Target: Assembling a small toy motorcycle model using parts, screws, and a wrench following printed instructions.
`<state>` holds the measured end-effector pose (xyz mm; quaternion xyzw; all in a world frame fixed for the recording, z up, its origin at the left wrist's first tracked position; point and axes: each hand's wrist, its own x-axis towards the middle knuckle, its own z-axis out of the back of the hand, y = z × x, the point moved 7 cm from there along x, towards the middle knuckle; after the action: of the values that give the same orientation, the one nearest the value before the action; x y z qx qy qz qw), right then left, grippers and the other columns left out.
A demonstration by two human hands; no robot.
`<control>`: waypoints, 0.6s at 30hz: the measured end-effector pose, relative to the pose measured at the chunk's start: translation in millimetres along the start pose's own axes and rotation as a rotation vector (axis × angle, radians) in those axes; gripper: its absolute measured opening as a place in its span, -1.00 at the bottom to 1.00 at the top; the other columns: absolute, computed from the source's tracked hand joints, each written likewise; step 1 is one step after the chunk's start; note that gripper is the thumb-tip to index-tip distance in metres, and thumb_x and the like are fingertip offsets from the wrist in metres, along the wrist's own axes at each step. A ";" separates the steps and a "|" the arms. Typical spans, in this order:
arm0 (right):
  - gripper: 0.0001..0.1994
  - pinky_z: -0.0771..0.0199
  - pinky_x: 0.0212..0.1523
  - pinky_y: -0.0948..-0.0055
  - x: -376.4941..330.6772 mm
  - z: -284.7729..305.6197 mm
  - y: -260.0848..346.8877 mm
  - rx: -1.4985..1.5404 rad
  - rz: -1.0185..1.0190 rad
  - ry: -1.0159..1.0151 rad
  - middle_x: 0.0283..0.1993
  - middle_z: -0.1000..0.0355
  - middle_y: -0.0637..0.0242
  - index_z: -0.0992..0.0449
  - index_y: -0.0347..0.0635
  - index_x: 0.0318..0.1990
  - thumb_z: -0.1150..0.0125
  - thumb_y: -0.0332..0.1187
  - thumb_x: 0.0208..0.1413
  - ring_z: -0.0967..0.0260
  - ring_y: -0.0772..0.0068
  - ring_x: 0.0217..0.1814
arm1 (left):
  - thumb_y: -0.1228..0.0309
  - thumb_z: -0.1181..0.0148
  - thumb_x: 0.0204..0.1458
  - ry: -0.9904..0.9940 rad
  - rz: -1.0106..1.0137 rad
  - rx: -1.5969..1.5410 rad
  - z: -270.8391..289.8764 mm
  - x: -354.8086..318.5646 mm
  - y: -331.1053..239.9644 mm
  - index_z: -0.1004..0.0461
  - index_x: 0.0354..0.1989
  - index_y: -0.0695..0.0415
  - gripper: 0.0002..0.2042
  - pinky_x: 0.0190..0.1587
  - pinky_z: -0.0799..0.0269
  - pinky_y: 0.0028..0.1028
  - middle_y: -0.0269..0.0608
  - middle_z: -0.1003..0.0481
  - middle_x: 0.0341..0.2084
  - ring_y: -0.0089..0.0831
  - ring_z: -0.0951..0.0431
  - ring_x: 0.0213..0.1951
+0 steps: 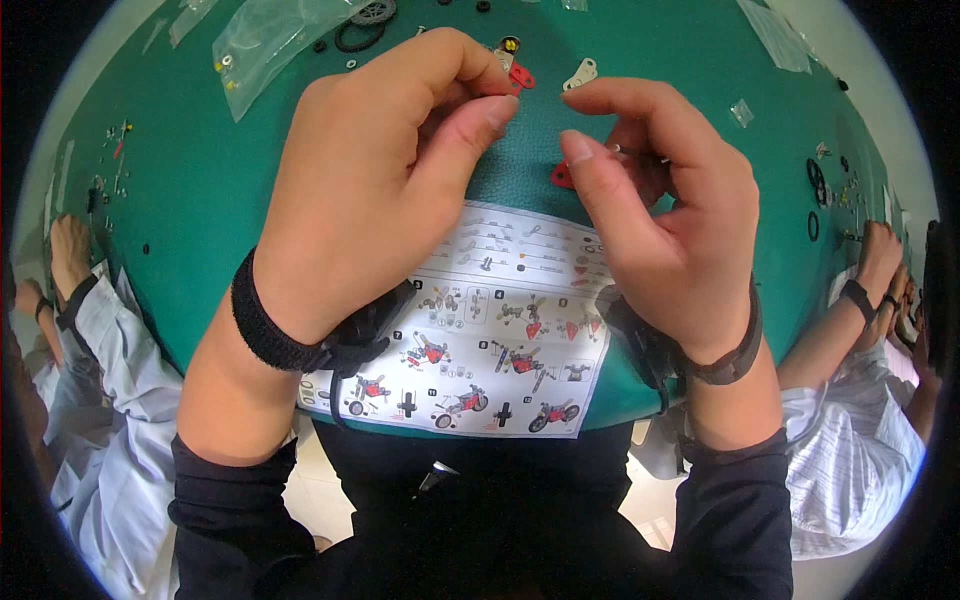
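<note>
My left hand (pixel 385 160) is closed in a pinch on a small assembly: a red perforated plate (pixel 521 77) joined to a silvery plate with a yellow-and-black piece at its top. Its lower part is hidden by my fingers. To the right, my right hand (pixel 680 190) has its thumb and index finger apart. A thin metal rod (pixel 640 153) lies across its curled fingers; its far end is out of sight. Another red piece (pixel 562 177) shows beside the right thumb. Just beyond the right index finger lies a silvery perforated plate (pixel 580 74).
A printed instruction sheet (pixel 480 370) with motorcycle drawings lies under my wrists on the green table (pixel 210 190). Clear plastic bags (pixel 270 50), a black wheel (pixel 372 14) and small loose parts sit farther off. Other people's hands (pixel 72 250) and parts are at both sides.
</note>
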<state>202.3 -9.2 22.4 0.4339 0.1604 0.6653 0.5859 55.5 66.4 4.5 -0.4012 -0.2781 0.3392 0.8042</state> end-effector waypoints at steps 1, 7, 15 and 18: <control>-0.79 -0.23 -0.46 0.77 -1.0 -1.7 -3.8 0.047 -0.044 0.017 -0.49 -0.35 0.53 -0.56 -0.30 -0.08 -0.27 -0.58 0.12 -0.31 0.81 -0.47 | 0.51 -0.14 0.23 0.004 0.011 -0.024 -0.2 0.4 -0.2 -0.46 -0.18 0.28 -0.91 -0.20 -0.44 -0.61 -0.32 -0.55 -0.37 -0.63 -0.54 -0.28; -0.78 -0.13 -0.47 0.78 -1.9 -7.5 -7.4 0.090 -0.106 0.069 -0.47 -0.34 0.55 -0.56 -0.29 -0.07 -0.29 -0.55 0.11 -0.22 0.85 -0.47 | 0.61 -0.25 0.12 -0.020 -0.121 -0.005 1.0 -0.5 -6.5 -0.48 -0.14 0.29 -0.84 -0.10 -0.49 -0.57 -0.26 -0.59 -0.29 -0.55 -0.60 -0.19; -0.81 -0.24 -0.41 0.70 -2.9 -10.1 -14.4 0.068 -0.130 0.088 -0.45 -0.41 0.48 -0.57 -0.31 -0.08 -0.23 -0.52 0.17 -0.27 0.78 -0.43 | 0.63 -0.27 0.08 -0.026 -0.122 0.035 1.0 -0.4 -7.7 -0.48 -0.14 0.28 -0.81 -0.12 -0.51 -0.57 -0.28 -0.59 -0.29 -0.56 -0.61 -0.21; -0.84 -0.26 -0.44 0.62 0.5 2.2 -15.1 -0.037 0.111 0.026 -0.50 -0.41 0.46 -0.60 -0.32 -0.14 -0.28 -0.47 0.15 -0.30 0.72 -0.47 | 0.63 -0.26 0.10 -0.035 -0.084 0.004 2.2 1.9 -12.0 -0.47 -0.14 0.27 -0.83 -0.13 -0.50 -0.58 -0.30 -0.58 -0.29 -0.58 -0.60 -0.21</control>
<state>213.7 -5.5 13.0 0.4223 0.1315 0.7053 0.5540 58.9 63.5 16.0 -0.3813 -0.3080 0.3125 0.8137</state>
